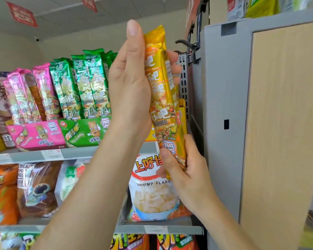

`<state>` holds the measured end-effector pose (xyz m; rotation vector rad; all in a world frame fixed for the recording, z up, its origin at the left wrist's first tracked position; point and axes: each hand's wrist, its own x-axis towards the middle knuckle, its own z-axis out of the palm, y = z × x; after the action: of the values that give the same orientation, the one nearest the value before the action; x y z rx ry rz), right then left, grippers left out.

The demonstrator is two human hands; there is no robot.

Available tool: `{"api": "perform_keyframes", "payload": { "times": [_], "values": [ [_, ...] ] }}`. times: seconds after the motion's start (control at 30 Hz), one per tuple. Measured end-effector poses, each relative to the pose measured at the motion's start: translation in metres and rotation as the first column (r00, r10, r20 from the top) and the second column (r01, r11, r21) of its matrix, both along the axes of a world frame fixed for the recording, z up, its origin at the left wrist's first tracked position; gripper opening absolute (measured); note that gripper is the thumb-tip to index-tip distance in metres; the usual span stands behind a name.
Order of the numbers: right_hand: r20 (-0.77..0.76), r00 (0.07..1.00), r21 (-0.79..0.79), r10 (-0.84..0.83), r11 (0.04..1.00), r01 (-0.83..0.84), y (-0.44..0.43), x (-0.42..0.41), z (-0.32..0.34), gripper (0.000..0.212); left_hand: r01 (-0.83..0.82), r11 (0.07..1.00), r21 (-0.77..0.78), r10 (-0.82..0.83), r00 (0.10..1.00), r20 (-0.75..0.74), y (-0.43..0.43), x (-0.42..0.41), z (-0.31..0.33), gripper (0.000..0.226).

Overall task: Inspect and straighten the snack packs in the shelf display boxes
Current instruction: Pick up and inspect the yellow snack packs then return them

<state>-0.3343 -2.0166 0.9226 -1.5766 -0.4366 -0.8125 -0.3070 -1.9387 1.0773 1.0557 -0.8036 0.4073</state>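
Against stocked shelves (76,154), left hand (130,82) grips the upright yellow snack pack (159,91) high, right hand (185,171) low, before a "SHRIMP FLAKE" bag (152,193).

— That pack (161,98) is golden yellow, orange near its top, with white lettering.
— The green packs (83,83) match their green box (79,131), and the pink packs (31,94) their pink box (38,134). The shelf (74,152) is plain grey.
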Motion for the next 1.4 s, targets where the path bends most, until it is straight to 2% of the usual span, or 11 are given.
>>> {"api": "perform_keyframes", "payload": {
  "times": [0.17, 0.47, 0.63, 0.77, 0.9, 1.03, 1.13, 1.2, 1.27, 1.33, 1.4],
  "values": [
    [-0.001, 0.997, 0.004, -0.078, 0.997, 0.078, 0.005, 0.002, -0.004, 0.023, 0.003, 0.999, 0.040, -0.003, 1.000, -0.008, 0.001, -0.001, -0.008, 0.029],
    [0.054, 0.890, -0.010, -0.452, 0.891, 0.453, 0.011, 0.001, -0.006, 0.039, -0.163, 0.985, 0.047, 0.162, 0.986, 0.034, -0.001, 0.006, -0.021, 0.023],
    [0.112, 0.833, -0.033, -0.542, 0.836, 0.548, 0.011, 0.005, 0.005, 0.040, -0.068, 0.991, 0.113, 0.069, 0.998, -0.010, -0.005, 0.003, -0.056, 0.019],
    [0.043, 0.907, -0.015, -0.419, 0.907, 0.420, 0.013, 0.005, 0.005, 0.035, -0.056, 0.992, 0.115, 0.064, 0.996, -0.061, 0.000, 0.006, -0.068, 0.016],
    [-0.061, 0.997, 0.124, 0.044, 0.992, -0.036, 0.016, 0.004, 0.005, 0.040, -0.078, 0.991, 0.111, 0.089, 0.992, -0.092, 0.012, 0.014, -0.064, 0.015],
    [-0.151, 0.868, 0.387, 0.474, 0.836, -0.389, 0.010, 0.000, 0.005, 0.039, 0.034, 0.999, 0.019, -0.031, 0.988, -0.153, 0.019, 0.018, -0.063, 0.017],
    [-0.116, 0.673, 0.514, 0.730, 0.624, -0.588, 0.004, -0.002, 0.004, 0.044, 0.179, 0.983, -0.045, -0.184, 0.950, -0.253, 0.019, 0.019, -0.061, 0.053],
    [-0.100, 0.661, 0.473, 0.744, 0.620, -0.626, 0.003, -0.002, 0.003, 0.046, 0.254, 0.964, -0.074, -0.264, 0.906, -0.331, 0.020, 0.019, -0.060, 0.075],
    [-0.170, 0.727, 0.394, 0.665, 0.722, -0.568, 0.004, -0.005, 0.005, 0.050, 0.280, 0.958, -0.067, -0.284, 0.882, -0.377, 0.021, 0.022, -0.061, 0.069],
    [-0.265, 0.840, 0.250, 0.474, 0.875, -0.415, 0.004, -0.006, 0.004, 0.045, 0.220, 0.975, -0.019, -0.209, 0.892, -0.402, 0.021, 0.026, -0.064, 0.059],
    [-0.245, 0.940, 0.100, 0.240, 0.970, -0.221, 0.006, -0.006, 0.003, 0.038, 0.085, 0.993, 0.085, -0.051, 0.938, -0.343, 0.020, 0.026, -0.065, 0.051]
  ]
}}
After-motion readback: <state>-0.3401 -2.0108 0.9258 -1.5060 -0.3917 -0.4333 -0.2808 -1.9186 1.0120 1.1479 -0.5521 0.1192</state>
